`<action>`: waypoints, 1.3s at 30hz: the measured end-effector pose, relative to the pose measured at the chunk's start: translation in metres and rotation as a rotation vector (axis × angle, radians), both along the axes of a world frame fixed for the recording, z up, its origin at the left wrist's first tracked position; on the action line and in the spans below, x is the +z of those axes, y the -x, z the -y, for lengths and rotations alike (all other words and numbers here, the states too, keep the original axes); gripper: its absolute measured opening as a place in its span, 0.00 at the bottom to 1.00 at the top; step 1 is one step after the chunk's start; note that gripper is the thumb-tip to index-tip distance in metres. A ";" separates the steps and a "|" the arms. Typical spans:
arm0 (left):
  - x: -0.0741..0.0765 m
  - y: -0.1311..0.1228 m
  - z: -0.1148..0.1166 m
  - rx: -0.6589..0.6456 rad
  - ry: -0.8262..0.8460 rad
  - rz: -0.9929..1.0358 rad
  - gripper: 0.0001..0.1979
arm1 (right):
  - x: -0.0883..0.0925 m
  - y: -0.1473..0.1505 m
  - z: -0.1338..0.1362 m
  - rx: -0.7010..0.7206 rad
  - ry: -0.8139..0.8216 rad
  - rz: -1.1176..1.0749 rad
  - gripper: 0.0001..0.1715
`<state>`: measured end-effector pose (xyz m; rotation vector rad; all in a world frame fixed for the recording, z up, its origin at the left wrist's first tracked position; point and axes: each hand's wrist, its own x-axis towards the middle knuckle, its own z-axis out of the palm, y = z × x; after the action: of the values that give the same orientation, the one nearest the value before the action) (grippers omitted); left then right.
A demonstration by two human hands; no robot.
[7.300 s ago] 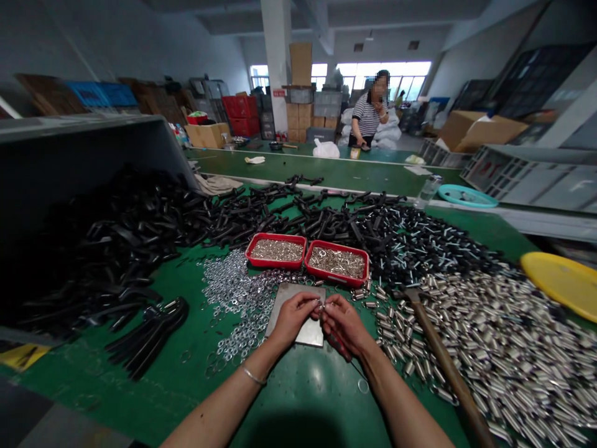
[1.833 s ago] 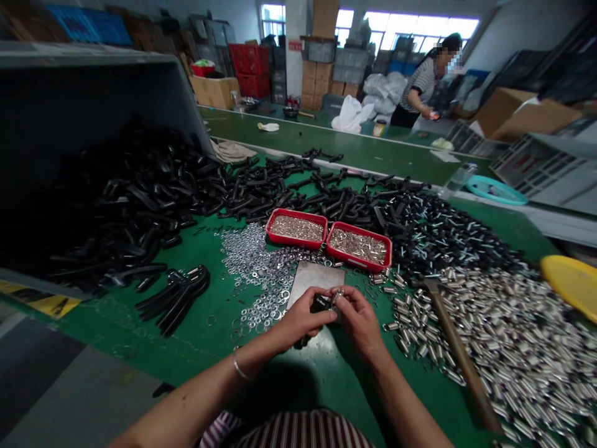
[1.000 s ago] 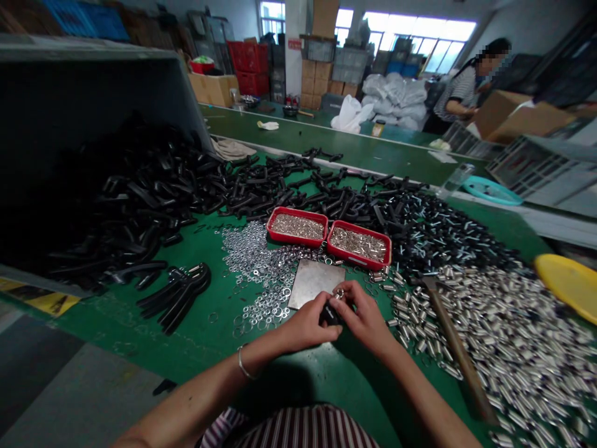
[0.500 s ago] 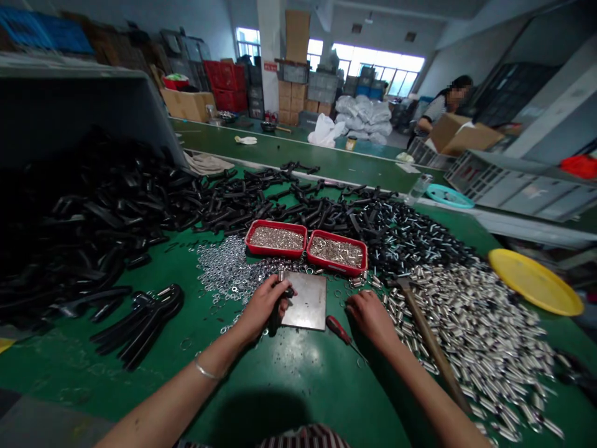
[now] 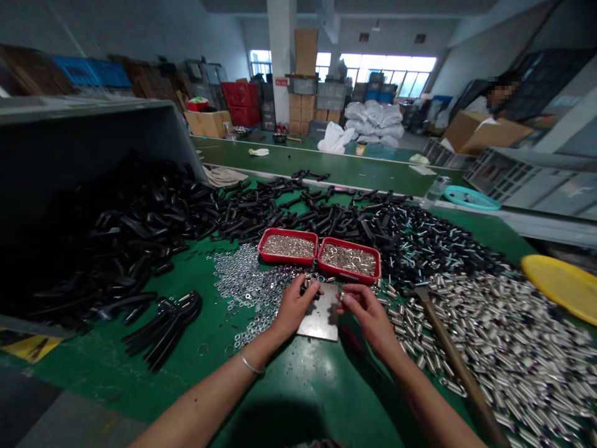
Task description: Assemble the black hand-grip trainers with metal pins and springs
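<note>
My left hand is closed on a small black part at the left edge of a square metal plate. My right hand pinches a small shiny metal piece over the plate's right side. Partly in shadow beside the plate, below my right hand, lies a red-handled screwdriver. Behind the plate, two red trays hold tiny metal parts. Silvery nuts and rings are scattered to the left of my left hand.
Black parts spill from a grey bin. Metal cylinders and a hammer lie right, near a yellow lid. Assembled black handles lie left. A person stands behind a carton.
My right hand has come in over the plate and now pinches a small metal piece. My left hand still holds the black part. The whole view has shifted.
</note>
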<state>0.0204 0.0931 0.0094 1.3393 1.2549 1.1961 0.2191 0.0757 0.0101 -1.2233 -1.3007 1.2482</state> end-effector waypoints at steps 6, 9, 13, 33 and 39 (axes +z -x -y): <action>-0.003 -0.005 0.004 0.030 -0.097 -0.136 0.10 | -0.004 0.047 0.000 0.079 0.453 -0.607 0.15; -0.007 -0.006 0.007 0.045 -0.104 -0.173 0.10 | -0.008 0.045 0.000 0.157 0.522 -0.660 0.15; -0.006 -0.009 0.011 0.061 -0.095 -0.200 0.10 | -0.008 0.042 0.006 0.178 0.441 -0.558 0.17; -0.026 -0.003 -0.017 0.114 0.243 0.367 0.24 | -0.014 -0.097 -0.035 0.069 -0.347 1.389 0.19; -0.027 -0.020 -0.014 0.046 0.292 0.436 0.25 | -0.012 -0.155 -0.097 0.059 -0.201 1.533 0.16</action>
<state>0.0401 0.1072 -0.0176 0.7883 1.0941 1.2020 0.3745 0.1731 -0.0017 -2.0509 -2.3880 -0.0527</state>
